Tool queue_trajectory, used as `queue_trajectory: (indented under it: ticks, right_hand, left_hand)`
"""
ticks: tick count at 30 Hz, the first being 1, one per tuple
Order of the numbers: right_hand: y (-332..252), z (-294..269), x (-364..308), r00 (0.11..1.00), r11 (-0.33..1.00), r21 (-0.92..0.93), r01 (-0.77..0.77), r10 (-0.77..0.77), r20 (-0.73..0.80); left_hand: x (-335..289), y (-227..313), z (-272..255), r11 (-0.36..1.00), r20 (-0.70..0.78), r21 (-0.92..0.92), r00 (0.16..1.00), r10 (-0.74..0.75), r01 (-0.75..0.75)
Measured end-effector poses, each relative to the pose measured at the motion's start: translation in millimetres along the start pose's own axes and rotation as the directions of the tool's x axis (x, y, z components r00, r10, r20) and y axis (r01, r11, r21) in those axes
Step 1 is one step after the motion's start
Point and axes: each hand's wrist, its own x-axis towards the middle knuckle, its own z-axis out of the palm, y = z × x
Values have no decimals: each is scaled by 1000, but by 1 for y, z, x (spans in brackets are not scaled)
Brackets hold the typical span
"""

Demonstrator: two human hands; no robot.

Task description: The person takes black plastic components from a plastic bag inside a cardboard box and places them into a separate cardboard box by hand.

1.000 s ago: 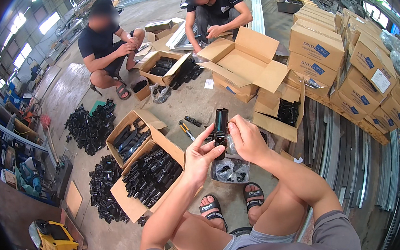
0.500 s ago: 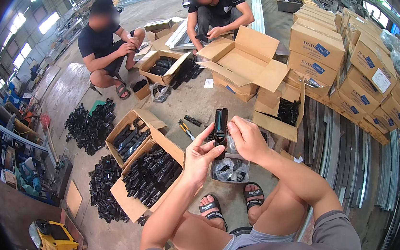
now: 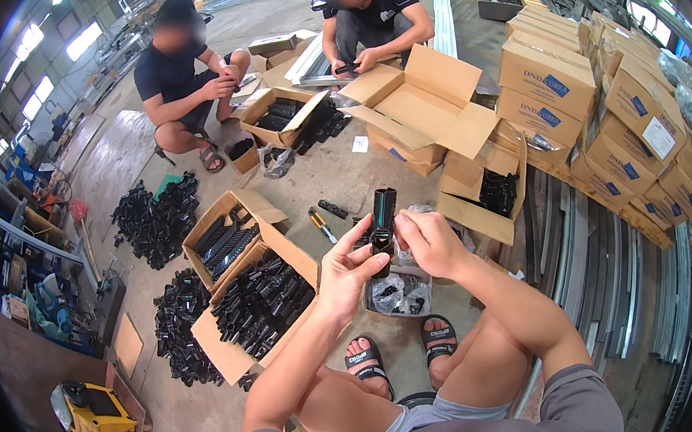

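Note:
A black, glossy channel-shaped plastic part [image 3: 385, 210] stands nearly upright in front of me. My left hand [image 3: 345, 273] grips it from the left, fingers behind and thumb across its lower end. Against its right side, my right hand [image 3: 432, 245] is closed, thumb and forefinger pinched together. Whatever lies in that pinch is too small or hidden to make out. Below both hands sits a small container [image 3: 422, 309] with a clear plastic bag [image 3: 389, 298] and small black pieces in it.
To the left, an open carton [image 3: 305, 262] holds many black parts, with heaps of black parts [image 3: 181, 323] beside it. An orange-handled tool [image 3: 322, 224] lies ahead. Open cartons [image 3: 450, 89] and stacked boxes [image 3: 549, 80] stand right. Two co-workers [image 3: 376, 13] squat opposite.
My right hand has shifted slightly right and down beside the black part, which tilts a little more. The co-worker at the right has brought both hands together on a dark piece.

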Motion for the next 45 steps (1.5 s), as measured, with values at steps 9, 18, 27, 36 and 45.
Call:
queue_trajectory:
  ticks: [9,18,27,36,45]
  right_hand:
    - [-12,4,-2,981,998,-62,32,-43,-189]
    - [-10,7,-3,988,988,-156,16,-39,-148]
    - [-9,12,-1,993,990,-139,-31,15,-115]
    - [10,16,-10,961,970,-86,-227,209,-183]
    - [42,3,-10,911,916,70,-394,399,-106]
  left_hand:
    - [-1,2,-1,1000,-20,-17,1000,2,-3]
    - [-2,3,-1,1000,-16,2,1000,1,-1]
    - [-1,5,-1,1000,-38,-20,999,-22,21]
    - [-5,5,-18,998,72,54,997,27,-31]
    - [-65,24,-183,246,-299,941,911,285,232]
